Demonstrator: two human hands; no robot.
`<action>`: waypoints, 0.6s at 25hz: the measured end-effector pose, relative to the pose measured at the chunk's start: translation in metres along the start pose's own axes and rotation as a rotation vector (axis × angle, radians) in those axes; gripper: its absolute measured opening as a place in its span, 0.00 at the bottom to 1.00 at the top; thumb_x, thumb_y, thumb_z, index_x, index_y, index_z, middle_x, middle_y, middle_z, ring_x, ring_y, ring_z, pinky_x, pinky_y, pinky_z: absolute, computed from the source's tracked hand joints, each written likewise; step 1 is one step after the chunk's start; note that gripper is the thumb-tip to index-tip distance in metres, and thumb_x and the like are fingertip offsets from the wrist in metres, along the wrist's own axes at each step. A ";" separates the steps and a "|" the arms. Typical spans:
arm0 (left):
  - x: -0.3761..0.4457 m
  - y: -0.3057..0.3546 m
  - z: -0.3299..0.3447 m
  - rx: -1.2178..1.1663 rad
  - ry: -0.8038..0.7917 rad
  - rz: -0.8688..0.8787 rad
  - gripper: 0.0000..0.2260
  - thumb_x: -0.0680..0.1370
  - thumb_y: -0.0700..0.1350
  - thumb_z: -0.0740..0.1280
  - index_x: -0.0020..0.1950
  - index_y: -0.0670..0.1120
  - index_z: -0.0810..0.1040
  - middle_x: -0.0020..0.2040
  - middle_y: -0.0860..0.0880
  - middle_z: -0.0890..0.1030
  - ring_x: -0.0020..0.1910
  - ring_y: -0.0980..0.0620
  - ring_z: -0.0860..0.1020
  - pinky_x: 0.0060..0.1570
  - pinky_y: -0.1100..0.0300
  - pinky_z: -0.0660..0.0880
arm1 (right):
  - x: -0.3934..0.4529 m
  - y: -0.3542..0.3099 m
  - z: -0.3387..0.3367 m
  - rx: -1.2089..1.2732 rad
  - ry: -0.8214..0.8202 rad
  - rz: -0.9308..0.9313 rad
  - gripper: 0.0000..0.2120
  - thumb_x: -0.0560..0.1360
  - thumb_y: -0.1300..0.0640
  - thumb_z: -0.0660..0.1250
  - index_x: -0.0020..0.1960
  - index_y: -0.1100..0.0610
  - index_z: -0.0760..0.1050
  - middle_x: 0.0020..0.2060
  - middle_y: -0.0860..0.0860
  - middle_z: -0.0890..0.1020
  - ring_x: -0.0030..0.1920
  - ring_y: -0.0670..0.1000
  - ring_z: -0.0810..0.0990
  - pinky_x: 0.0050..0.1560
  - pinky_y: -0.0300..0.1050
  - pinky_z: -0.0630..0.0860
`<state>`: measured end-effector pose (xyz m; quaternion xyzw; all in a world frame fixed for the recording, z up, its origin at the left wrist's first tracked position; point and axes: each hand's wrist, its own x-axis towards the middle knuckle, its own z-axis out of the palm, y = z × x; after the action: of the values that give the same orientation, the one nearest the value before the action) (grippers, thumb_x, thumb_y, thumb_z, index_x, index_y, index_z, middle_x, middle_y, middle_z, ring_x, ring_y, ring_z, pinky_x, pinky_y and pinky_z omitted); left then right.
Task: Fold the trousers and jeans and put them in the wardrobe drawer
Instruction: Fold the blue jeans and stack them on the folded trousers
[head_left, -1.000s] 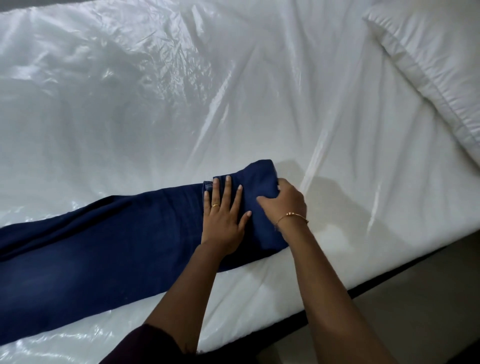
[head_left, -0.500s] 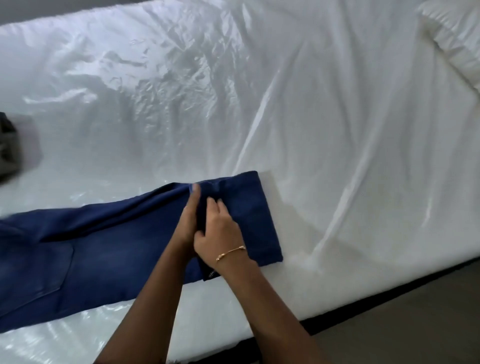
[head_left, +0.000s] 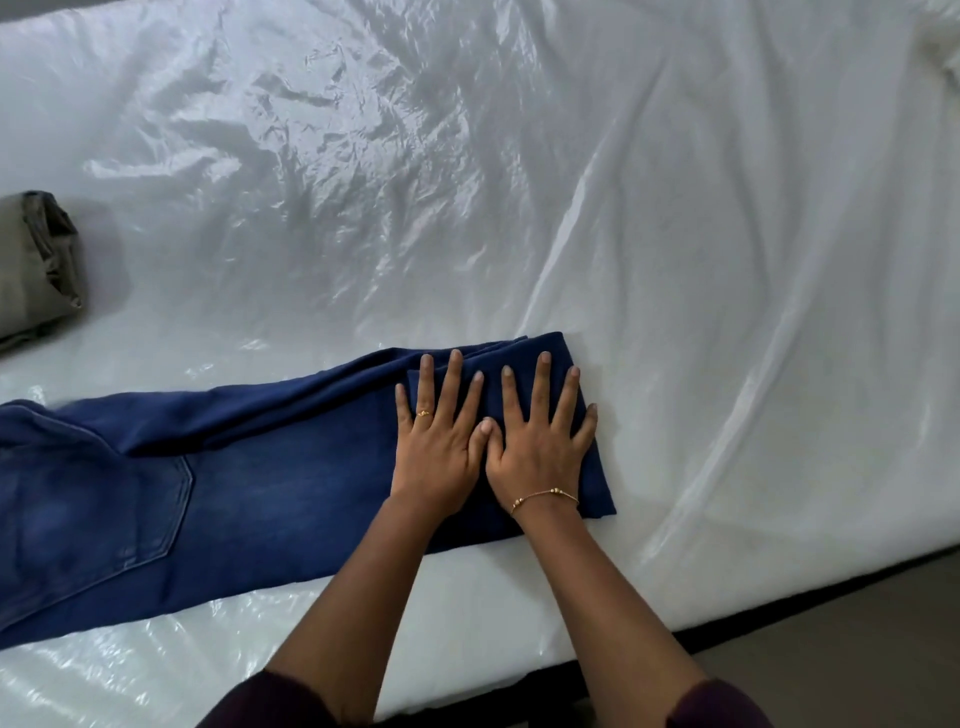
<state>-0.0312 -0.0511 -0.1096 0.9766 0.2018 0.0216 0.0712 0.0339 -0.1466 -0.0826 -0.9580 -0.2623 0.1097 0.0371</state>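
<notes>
Dark blue jeans (head_left: 249, 483) lie flat along the near side of the bed, waist and back pocket to the left, leg ends folded over into a thick pad at the right. My left hand (head_left: 434, 441) and my right hand (head_left: 540, 441) rest side by side, palms down and fingers spread, pressing on that folded pad. Neither hand grips the cloth. A folded olive-grey pair of trousers (head_left: 36, 265) sits on the bed at the far left edge, partly cut off by the frame.
The bed (head_left: 571, 182) is covered with a white sheet under shiny crinkled plastic. Its near edge (head_left: 779, 597) runs diagonally at the lower right, with dark floor (head_left: 883, 649) beyond. A corner of a white pillow (head_left: 948, 31) shows at the top right.
Both hands have gone from pinching the folded leg end to lying flat and spread on it. The view has shifted left, bringing the jeans' pocket and the olive trousers into sight.
</notes>
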 end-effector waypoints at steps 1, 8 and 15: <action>0.002 -0.001 0.001 0.041 -0.022 0.002 0.26 0.81 0.56 0.40 0.75 0.46 0.54 0.77 0.45 0.50 0.75 0.47 0.35 0.70 0.41 0.41 | 0.003 -0.001 0.000 -0.004 -0.013 0.014 0.29 0.73 0.45 0.49 0.73 0.50 0.60 0.73 0.58 0.63 0.71 0.65 0.62 0.62 0.70 0.64; 0.009 -0.048 -0.038 0.010 0.189 -0.243 0.30 0.77 0.57 0.56 0.74 0.42 0.59 0.76 0.40 0.57 0.74 0.37 0.47 0.70 0.46 0.33 | 0.003 0.004 -0.002 0.079 0.083 0.048 0.25 0.73 0.47 0.64 0.70 0.45 0.67 0.73 0.56 0.64 0.65 0.69 0.68 0.55 0.64 0.71; -0.025 -0.061 -0.049 -0.206 -0.270 -0.653 0.38 0.73 0.69 0.52 0.77 0.54 0.45 0.77 0.44 0.40 0.74 0.35 0.37 0.69 0.34 0.41 | 0.016 0.006 -0.035 0.295 -0.167 0.538 0.44 0.66 0.41 0.73 0.73 0.56 0.55 0.64 0.61 0.69 0.61 0.61 0.70 0.56 0.55 0.71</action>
<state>-0.0811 0.0011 -0.0705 0.8425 0.4884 -0.1110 0.1981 0.0579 -0.1441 -0.0523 -0.9650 0.0173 0.2306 0.1238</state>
